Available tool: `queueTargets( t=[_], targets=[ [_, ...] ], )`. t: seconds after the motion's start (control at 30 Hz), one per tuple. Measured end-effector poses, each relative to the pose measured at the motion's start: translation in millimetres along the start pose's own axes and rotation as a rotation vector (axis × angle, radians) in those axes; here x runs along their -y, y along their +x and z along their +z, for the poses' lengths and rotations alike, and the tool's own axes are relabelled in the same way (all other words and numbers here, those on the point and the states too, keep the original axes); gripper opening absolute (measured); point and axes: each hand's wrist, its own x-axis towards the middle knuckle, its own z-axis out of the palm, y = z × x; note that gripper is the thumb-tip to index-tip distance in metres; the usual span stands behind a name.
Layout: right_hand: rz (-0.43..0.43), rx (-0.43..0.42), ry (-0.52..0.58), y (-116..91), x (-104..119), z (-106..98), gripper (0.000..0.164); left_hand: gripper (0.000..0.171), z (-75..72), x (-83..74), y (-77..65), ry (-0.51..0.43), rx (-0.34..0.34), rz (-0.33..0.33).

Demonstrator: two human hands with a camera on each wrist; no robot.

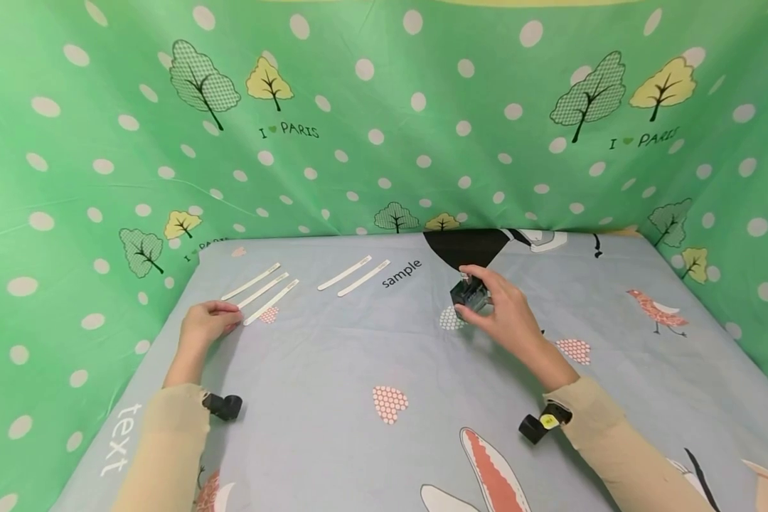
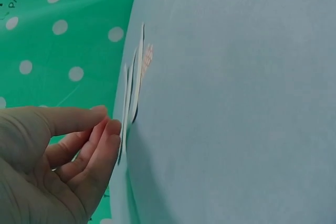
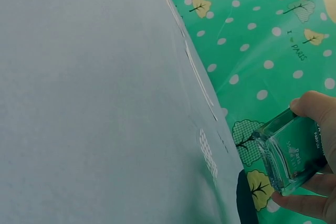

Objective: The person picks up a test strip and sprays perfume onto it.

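Note:
My right hand (image 1: 505, 309) grips a square, dark glass perfume bottle (image 1: 466, 295) between thumb and fingers, above the far middle of the table. In the right wrist view the thick clear base of the bottle (image 3: 289, 153) faces out, and small lettering shows on its side. On the left, my left hand (image 1: 208, 326) has its loosely bent fingertips beside the near ends of three white paper test strips (image 1: 271, 302). In the left wrist view the thumb and fingertips (image 2: 112, 127) come close together right by the strips, with nothing visible between them.
Two more white paper strips (image 1: 355, 276) lie side by side left of the printed word "sample". A grey patterned cloth (image 1: 333, 370) covers the table. Green dotted fabric (image 1: 358, 142) hangs behind and along both sides.

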Motion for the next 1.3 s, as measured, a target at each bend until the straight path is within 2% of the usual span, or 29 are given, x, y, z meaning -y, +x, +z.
queueTargets(
  t=[0.17, 0.27, 0.43, 0.63, 0.8, 1.0, 1.1, 1.3],
  targets=[
    [0.005, 0.004, 0.007, 0, 1, -1, 0.067, 0.033, 5.3, -11.7, -3.1, 0.061, -0.054, 0.086],
    [0.007, 0.008, 0.009, -1, 2, -1, 0.067, 0.032, 12.8, -20.7, -4.4, 0.066, -0.049, 0.131],
    [0.006, 0.005, 0.009, -4, 4, 0, 0.067, 0.03, 31.3, -39.1, -3.6, 0.035, -0.015, 0.158],
    [0.024, 0.01, 0.023, -3, 6, -1, 0.067, 0.028, 59.1, -59.5, 5.4, -0.008, -0.013, 0.201],
    [0.018, 0.008, 0.018, -1, 7, -3, 0.068, 0.027, 81.9, -70.4, 13.3, -0.039, -0.035, 0.215],
    [0.021, 0.007, 0.006, -3, 7, -1, 0.067, 0.024, 106.6, -72.1, 23.5, -0.071, -0.077, 0.197],
    [0.023, 0.009, 0.009, -3, 6, -1, 0.067, 0.024, 113.7, -72.1, 26.5, -0.064, -0.073, 0.175],
    [0.024, 0.002, 0.018, -2, 3, -2, 0.067, 0.021, 120.2, -77.5, 30.1, 0.025, -0.091, 0.166]
  ],
)
